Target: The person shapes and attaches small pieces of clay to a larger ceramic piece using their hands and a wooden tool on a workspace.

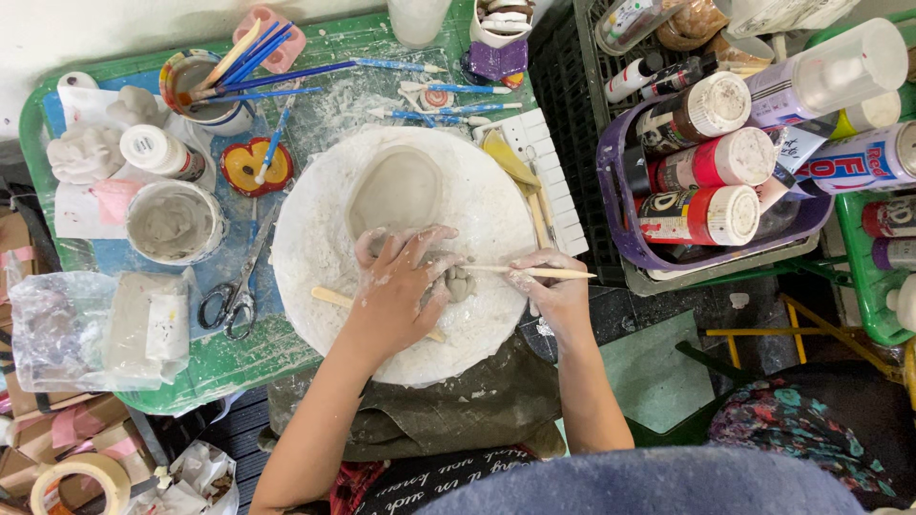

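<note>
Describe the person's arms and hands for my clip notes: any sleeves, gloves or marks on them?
Both forearms are bare, with no sleeves, gloves, watch or rings showing. The left hand and the right hand are smeared with pale grey clay and white dust, thickest on the fingers and knuckles.

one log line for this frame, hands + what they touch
left hand: steadies small clay piece | right hand: holds wooden stick, tip at clay | surface: white round board | scissors lie alongside
</note>
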